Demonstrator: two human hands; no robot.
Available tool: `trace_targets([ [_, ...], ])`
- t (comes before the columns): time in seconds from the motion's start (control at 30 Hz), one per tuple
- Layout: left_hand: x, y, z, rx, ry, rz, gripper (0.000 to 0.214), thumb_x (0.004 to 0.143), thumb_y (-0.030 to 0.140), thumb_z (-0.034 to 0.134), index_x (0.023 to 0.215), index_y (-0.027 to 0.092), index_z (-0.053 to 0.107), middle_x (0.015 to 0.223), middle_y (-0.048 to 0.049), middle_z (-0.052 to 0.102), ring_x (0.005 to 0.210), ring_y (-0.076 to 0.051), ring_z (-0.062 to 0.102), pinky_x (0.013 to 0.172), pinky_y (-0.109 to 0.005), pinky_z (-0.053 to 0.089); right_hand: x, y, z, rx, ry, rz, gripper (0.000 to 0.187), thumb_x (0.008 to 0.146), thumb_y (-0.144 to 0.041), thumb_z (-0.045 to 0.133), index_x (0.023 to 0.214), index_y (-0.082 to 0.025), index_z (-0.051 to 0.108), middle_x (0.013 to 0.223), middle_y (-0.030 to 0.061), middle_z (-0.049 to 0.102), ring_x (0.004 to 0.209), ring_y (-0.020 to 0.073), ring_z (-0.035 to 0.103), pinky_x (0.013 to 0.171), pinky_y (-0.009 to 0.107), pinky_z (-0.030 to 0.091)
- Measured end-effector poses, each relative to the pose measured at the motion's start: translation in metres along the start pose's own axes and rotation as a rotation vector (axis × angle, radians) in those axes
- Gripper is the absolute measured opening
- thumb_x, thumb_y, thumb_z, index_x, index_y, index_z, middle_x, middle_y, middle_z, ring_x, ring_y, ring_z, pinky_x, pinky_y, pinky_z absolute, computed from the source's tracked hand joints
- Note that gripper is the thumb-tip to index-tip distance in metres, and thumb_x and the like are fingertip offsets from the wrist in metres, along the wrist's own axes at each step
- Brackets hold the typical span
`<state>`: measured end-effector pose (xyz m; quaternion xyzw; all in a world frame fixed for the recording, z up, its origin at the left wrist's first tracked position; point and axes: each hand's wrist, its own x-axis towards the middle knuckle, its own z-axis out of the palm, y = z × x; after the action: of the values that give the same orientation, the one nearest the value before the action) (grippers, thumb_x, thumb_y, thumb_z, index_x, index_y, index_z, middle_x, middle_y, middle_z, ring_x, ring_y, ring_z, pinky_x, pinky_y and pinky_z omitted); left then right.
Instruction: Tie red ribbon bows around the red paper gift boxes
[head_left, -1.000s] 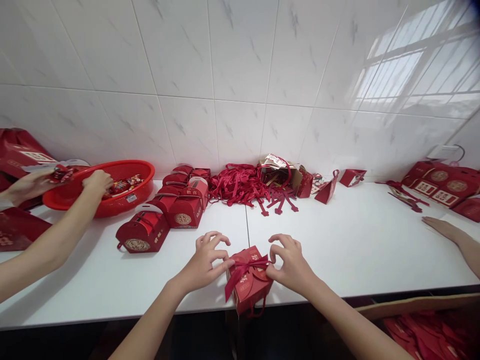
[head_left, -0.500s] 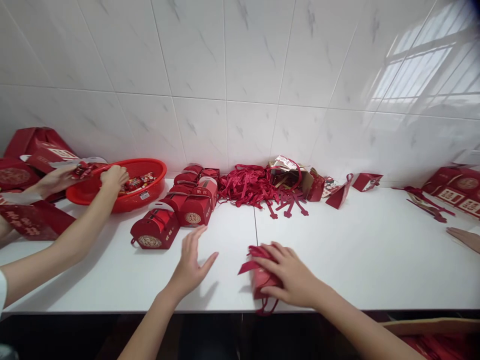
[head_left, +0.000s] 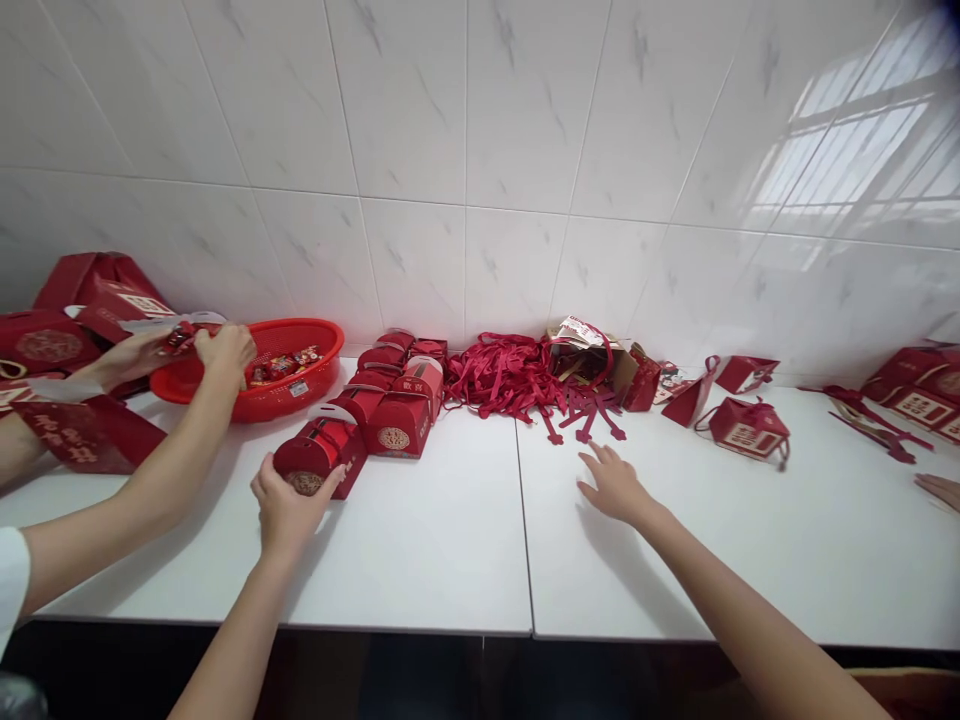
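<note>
Well, our left hand (head_left: 289, 505) clasps the near end of the front box (head_left: 321, 455) on the counter (head_left: 420, 540), so a careless tug could topple the row (head_left: 396, 415) behind, while our right hand (head_left: 615, 487), spread and empty, may snag the tangled ribbons (head_left: 502, 375)

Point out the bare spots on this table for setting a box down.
Bare: the front strip of the white table between the left hand, closed on a round-topped box, and the open right hand; also right of that arm, in front of the tied box. Crowded: the back edge, with basket, box row and ribbon pile.
</note>
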<state>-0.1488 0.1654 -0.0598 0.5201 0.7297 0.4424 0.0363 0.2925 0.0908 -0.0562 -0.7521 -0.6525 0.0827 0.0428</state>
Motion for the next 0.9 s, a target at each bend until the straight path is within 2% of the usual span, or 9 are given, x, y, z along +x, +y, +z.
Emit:
trace_targets([
  [0.13, -0.011, -0.012, -0.001, 0.016, 0.022, 0.024, 0.099, 0.059, 0.058, 0.068, 0.137, 0.011, 0.027, 0.129, -0.0215, 0.041, 0.119, -0.038, 0.045, 0.094, -0.051, 0.043, 0.039, -0.023, 0.019, 0.084, -0.055, -0.120, 0.053, 0.085, -0.030, 0.049, 0.136, -0.022, 0.041, 0.151, 0.0108, 0.026, 0.137, 0.0286, 0.023, 0.105, 0.047, 0.025],
  [0.2, -0.028, -0.014, -0.004, 0.019, 0.033, 0.102, 0.095, 0.060, 0.057, 0.067, 0.135, 0.011, 0.030, 0.126, -0.0199, 0.043, 0.117, -0.038, 0.046, 0.095, -0.051, 0.043, 0.059, -0.033, 0.026, 0.116, -0.045, -0.135, 0.052, 0.085, -0.027, 0.049, 0.136, -0.021, 0.042, 0.152, 0.0115, 0.023, 0.138, 0.0290, 0.020, 0.105, 0.048, 0.025],
  [0.27, -0.054, -0.013, -0.006, -0.014, 0.019, 0.239, 0.090, 0.062, 0.055, 0.066, 0.133, 0.010, 0.032, 0.124, -0.0190, 0.044, 0.119, -0.038, 0.044, 0.097, -0.052, 0.041, 0.076, -0.043, 0.032, 0.146, -0.020, -0.119, 0.053, 0.083, -0.021, 0.049, 0.135, -0.020, 0.043, 0.152, 0.0132, 0.019, 0.138, 0.0314, 0.016, 0.104, 0.050, 0.023],
  [0.33, -0.084, -0.009, -0.007, -0.074, -0.071, 0.390, 0.084, 0.067, 0.050, 0.064, 0.134, 0.011, 0.029, 0.124, -0.0186, 0.043, 0.118, -0.037, 0.045, 0.096, -0.052, 0.043, 0.091, -0.050, 0.036, 0.183, 0.009, -0.095, 0.056, 0.079, -0.018, 0.051, 0.135, -0.020, 0.042, 0.152, 0.0134, 0.019, 0.138, 0.0331, 0.015, 0.105, 0.051, 0.021],
  [0.4, -0.112, -0.002, -0.008, -0.106, -0.192, 0.504, 0.079, 0.073, 0.042, 0.062, 0.137, 0.015, 0.024, 0.128, -0.0181, 0.041, 0.119, -0.035, 0.044, 0.095, -0.051, 0.044, 0.102, -0.055, 0.039, 0.229, 0.036, -0.081, 0.058, 0.078, -0.017, 0.051, 0.135, -0.021, 0.042, 0.150, 0.0122, 0.026, 0.138, 0.0322, 0.019, 0.105, 0.051, 0.020],
  [0.5, -0.142, 0.012, -0.008, -0.153, -0.293, 0.570, 0.078, 0.075, 0.034, 0.061, 0.139, 0.020, 0.019, 0.131, -0.0176, 0.038, 0.121, -0.035, 0.043, 0.095, -0.051, 0.045, 0.106, -0.058, 0.040, 0.305, 0.092, -0.082, 0.055, 0.079, -0.016, 0.048, 0.133, -0.020, 0.044, 0.144, 0.0118, 0.038, 0.136, 0.0291, 0.026, 0.107, 0.049, 0.021],
  [0.67, -0.152, 0.030, -0.003, -0.240, -0.349, 0.545, 0.078, 0.076, 0.032, 0.061, 0.139, 0.021, 0.018, 0.132, -0.0175, 0.037, 0.122, -0.034, 0.042, 0.093, -0.050, 0.045, 0.079, -0.059, 0.032, 0.441, 0.162, -0.224, 0.038, 0.082, -0.016, 0.047, 0.118, -0.013, 0.058, 0.129, 0.0140, 0.055, 0.125, 0.0247, 0.045, 0.105, 0.041, 0.032],
  [0.83, -0.147, 0.049, 0.014, -0.313, -0.481, 0.500, 0.081, 0.076, 0.038, 0.064, 0.139, 0.023, 0.016, 0.132, -0.0168, 0.039, 0.122, -0.031, 0.044, 0.090, -0.045, 0.048, 0.015, -0.051, 0.009, 0.559, 0.184, -0.426, 0.019, 0.082, -0.022, 0.053, 0.093, -0.020, 0.069, 0.111, 0.0074, 0.066, 0.111, 0.0200, 0.057, 0.098, 0.033, 0.042],
  [0.9, -0.148, 0.060, 0.018, -0.311, -0.478, 0.506, 0.089, 0.075, 0.041, 0.066, 0.142, 0.023, 0.010, 0.136, -0.0177, 0.035, 0.126, -0.033, 0.040, 0.094, -0.049, 0.044, -0.017, -0.048, -0.003, 0.602, 0.208, -0.463, 0.015, 0.082, -0.024, 0.055, 0.088, -0.022, 0.068, 0.103, 0.0069, 0.067, 0.108, 0.0202, 0.058, 0.095, 0.033, 0.044],
])
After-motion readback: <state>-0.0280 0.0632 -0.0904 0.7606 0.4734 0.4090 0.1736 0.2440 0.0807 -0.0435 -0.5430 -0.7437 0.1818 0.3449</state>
